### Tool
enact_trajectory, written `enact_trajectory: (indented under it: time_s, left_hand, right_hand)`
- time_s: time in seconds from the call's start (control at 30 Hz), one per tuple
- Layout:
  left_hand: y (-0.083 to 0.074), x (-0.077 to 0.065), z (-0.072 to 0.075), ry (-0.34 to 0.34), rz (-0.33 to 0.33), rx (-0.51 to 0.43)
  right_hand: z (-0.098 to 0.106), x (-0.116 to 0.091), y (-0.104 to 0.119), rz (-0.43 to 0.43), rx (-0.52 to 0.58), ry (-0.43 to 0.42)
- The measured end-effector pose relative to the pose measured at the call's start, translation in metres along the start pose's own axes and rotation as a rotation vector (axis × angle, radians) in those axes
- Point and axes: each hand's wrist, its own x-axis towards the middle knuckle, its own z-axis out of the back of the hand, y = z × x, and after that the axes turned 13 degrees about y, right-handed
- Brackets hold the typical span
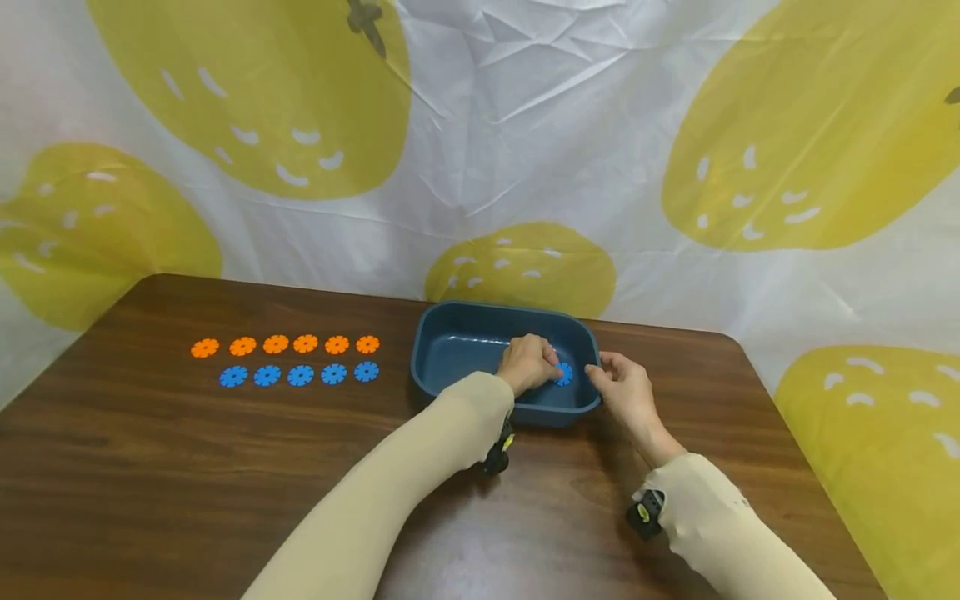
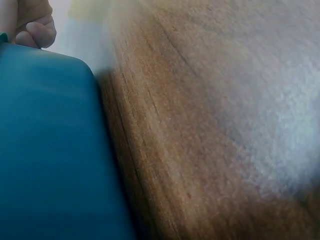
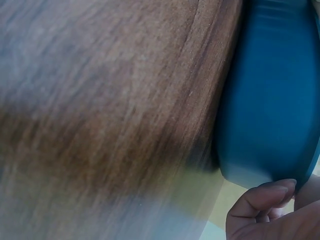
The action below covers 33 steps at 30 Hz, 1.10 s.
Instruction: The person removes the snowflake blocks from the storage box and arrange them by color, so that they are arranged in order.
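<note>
Inside the dark blue plastic basin (image 1: pixel 487 412), my left hand (image 1: pixel 527 363) pinches a notched blue plastic disc (image 1: pixel 564 374) at its fingertips. The disc is near the basin's right end, and it is unclear whether it touches the floor. My right hand (image 1: pixel 628 393) grips the basin's right rim, thumb and fingers at the edge. The right wrist view shows the thumb of that hand (image 3: pixel 272 212) against the blue wall (image 3: pixel 270 100). The left wrist view looks along the basin's outer wall (image 2: pixel 50 145), with curled fingers (image 2: pixel 40 32) past its corner; the held disc is hidden there.
Left of the basin, a row of several orange notched discs (image 1: pixel 276 344) lies behind a row of several blue ones (image 1: pixel 301 376) on the brown wooden table (image 1: pixel 187 475). A white cloth with yellow fruit prints (image 1: pixel 480 167) hangs behind the table's back edge.
</note>
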Motion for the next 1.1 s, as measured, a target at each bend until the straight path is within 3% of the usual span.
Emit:
enact_trajectory:
  time_s: [0.33, 0.63, 1.1]
  left_hand:
    - [-0.002, -0.002, 0.002, -0.030, -0.013, -0.004]
    - [-0.002, -0.004, 0.009, -0.008, -0.035, -0.107]
    - [-0.002, -0.021, 0.026, 0.025, -0.054, -0.196]
  right_hand:
    - [0.000, 0.000, 0.001, -0.017, -0.010, -0.003]
    - [0.001, 0.001, 0.001, -0.014, -0.025, 0.001]
    - [0.002, 0.001, -0.001, -0.006, -0.005, 0.009]
